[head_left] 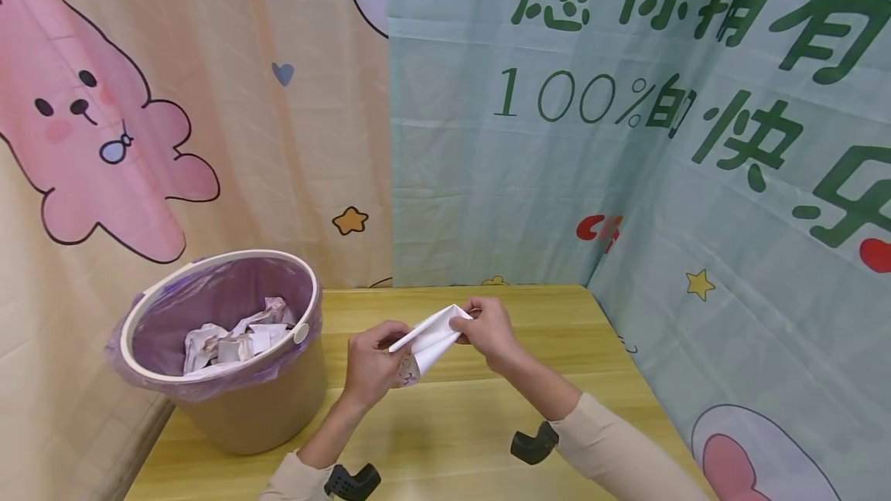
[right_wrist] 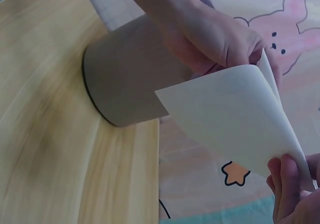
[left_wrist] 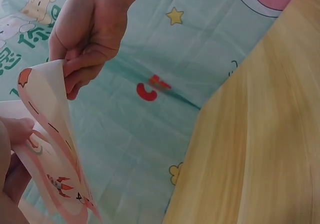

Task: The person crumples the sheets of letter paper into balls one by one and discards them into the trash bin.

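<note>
Between both hands, above the table, hangs a folded sheet of paper (head_left: 435, 335). Its plain white side faces the right wrist view, while the left wrist view shows printed drawings, a rocket among them, on the paper (left_wrist: 52, 149). My left hand (head_left: 372, 362) pinches the paper's left end. At the opposite end, my right hand (head_left: 489, 331) pinches the upper corner between thumb and fingers. In the right wrist view the left hand (right_wrist: 220, 38) is partly behind the sheet (right_wrist: 225, 114).
A beige bin (head_left: 257, 416) with a purple liner (head_left: 163, 339) stands on the wooden table (head_left: 445, 439), left of my hands. Crumpled papers (head_left: 237, 342) lie inside it. Printed curtains (head_left: 459, 199) hang behind the table and along its right side.
</note>
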A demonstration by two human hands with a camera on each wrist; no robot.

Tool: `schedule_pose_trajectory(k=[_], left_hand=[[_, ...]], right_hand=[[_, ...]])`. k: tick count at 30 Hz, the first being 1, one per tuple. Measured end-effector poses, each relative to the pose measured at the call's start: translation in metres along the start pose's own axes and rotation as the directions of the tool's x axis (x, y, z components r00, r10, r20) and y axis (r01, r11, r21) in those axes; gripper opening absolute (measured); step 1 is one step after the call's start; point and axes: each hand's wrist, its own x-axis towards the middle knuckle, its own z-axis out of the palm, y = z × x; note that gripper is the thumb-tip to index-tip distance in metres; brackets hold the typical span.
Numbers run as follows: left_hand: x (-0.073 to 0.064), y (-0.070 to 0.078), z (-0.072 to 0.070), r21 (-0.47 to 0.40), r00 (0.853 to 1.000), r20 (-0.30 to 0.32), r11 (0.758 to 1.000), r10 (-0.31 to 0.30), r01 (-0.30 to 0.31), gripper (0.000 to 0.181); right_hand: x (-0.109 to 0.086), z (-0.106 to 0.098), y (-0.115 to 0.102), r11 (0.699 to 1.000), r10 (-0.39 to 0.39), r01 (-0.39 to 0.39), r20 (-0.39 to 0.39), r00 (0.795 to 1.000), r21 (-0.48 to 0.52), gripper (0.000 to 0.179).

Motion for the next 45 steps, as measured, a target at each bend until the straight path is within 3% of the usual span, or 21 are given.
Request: schedule_pose_trajectory(k=[6, 11, 15, 19, 23, 28, 35, 38, 42, 45], left_hand=[[-0.01, -0.021, -0.001, -0.046, 0.997, 0.079, 0.999, -0.018, 0.021, 0.033], [-0.018, -0.034, -0.005, -0.082, 0.982, 0.186, 0.996, -0.025, 0.041, 0.036], [-0.021, -0.036, -0.007, -0.078, 0.952, 0.306, 0.997, 0.028, -0.004, 0.035], [-0.024, -0.037, -0.007, -0.017, 0.915, 0.383, 0.991, 0.129, -0.133, 0.044], [-0.027, -0.039, -0.007, 0.062, 0.899, 0.379, 0.963, 0.22, -0.261, 0.06], [-0.027, -0.042, -0.006, 0.154, 0.879, 0.368, 0.912, 0.303, -0.379, 0.068], [-0.026, -0.043, -0.004, 0.248, 0.862, 0.354, 0.852, 0.363, -0.461, 0.074], [-0.026, -0.043, -0.004, 0.284, 0.858, 0.342, 0.829, 0.382, -0.482, 0.063], [-0.025, -0.043, -0.005, 0.298, 0.848, 0.282, 0.799, 0.449, -0.522, 0.02], [-0.023, -0.042, -0.007, 0.295, 0.844, 0.238, 0.792, 0.48, -0.534, 0.029]], right_hand=[[-0.002, 0.001, 0.001, 0.999, 0.004, -0.004, 0.006, 1.0, 0.048, 0.007], [-0.002, 0.001, 0.004, 0.992, 0.025, -0.024, -0.003, 1.0, 0.121, 0.009], [0.001, 0.001, 0.005, 0.977, 0.049, -0.039, -0.041, 0.998, 0.208, 0.007], [0.003, 0.003, 0.004, 0.966, 0.058, -0.038, -0.072, 0.996, 0.256, 0.006], [0.002, 0.003, 0.002, 0.949, 0.08, -0.053, -0.075, 0.994, 0.309, 0.007], [0.0, 0.002, 0.001, 0.922, 0.144, -0.112, -0.06, 0.988, 0.371, 0.009], [0.001, 0.001, 0.002, 0.904, 0.176, -0.146, -0.04, 0.984, 0.401, 0.008], [-0.001, 0.001, 0.001, 0.897, 0.174, -0.149, -0.022, 0.984, 0.416, 0.009], [-0.003, 0.0, 0.0, 0.9, 0.126, -0.124, 0.024, 0.992, 0.419, 0.011], [-0.005, -0.004, 0.0, 0.92, 0.083, -0.105, 0.073, 0.994, 0.377, 0.014]])
